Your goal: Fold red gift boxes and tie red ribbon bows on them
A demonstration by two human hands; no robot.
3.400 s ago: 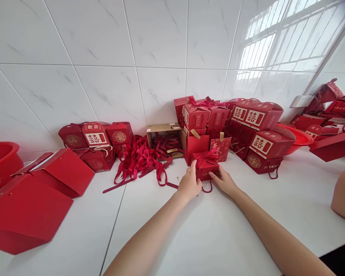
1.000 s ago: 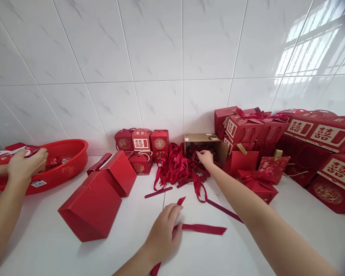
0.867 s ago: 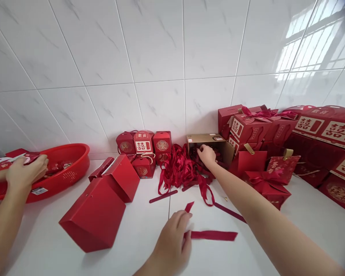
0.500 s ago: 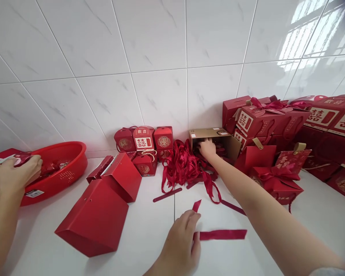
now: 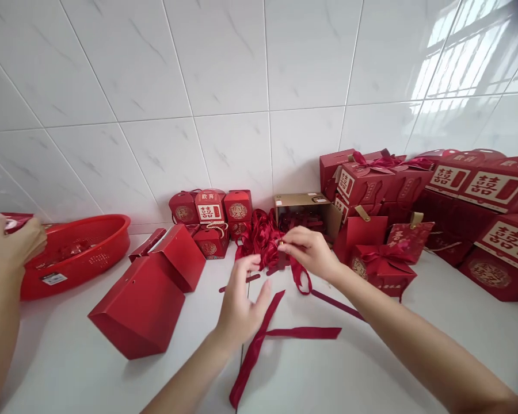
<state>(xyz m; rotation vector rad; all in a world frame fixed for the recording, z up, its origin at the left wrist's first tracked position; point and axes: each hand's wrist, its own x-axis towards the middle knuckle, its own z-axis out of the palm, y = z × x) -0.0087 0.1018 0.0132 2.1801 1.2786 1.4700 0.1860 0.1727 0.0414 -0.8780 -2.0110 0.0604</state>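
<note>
My right hand (image 5: 308,250) is in front of the cardboard box, its thumb and forefinger pinching a small gold-coloured piece (image 5: 280,243) too tiny to make out fully. Beside it, my left hand (image 5: 242,302) hovers with fingers and thumb apart, holding nothing. Under and to the right of that hand, a dark red ribbon (image 5: 252,359) lies on the white table, crossed by another length (image 5: 306,333). A heap of red ribbons (image 5: 262,236) sits behind my hands. The open cardboard box (image 5: 302,199) lies on its side with dark red pieces inside.
At left, another person's hand (image 5: 15,244) holds a red packet over a red plastic basket (image 5: 75,276). Plain red boxes (image 5: 140,307) stand near it. Small decorated boxes (image 5: 210,214) are stacked by the wall, and larger gift boxes (image 5: 496,184) fill the right side.
My right hand has come out of the cardboard box with a small gold piece. My left hand has let go of the ribbon and risen. The other person's hand has lifted slightly.
</note>
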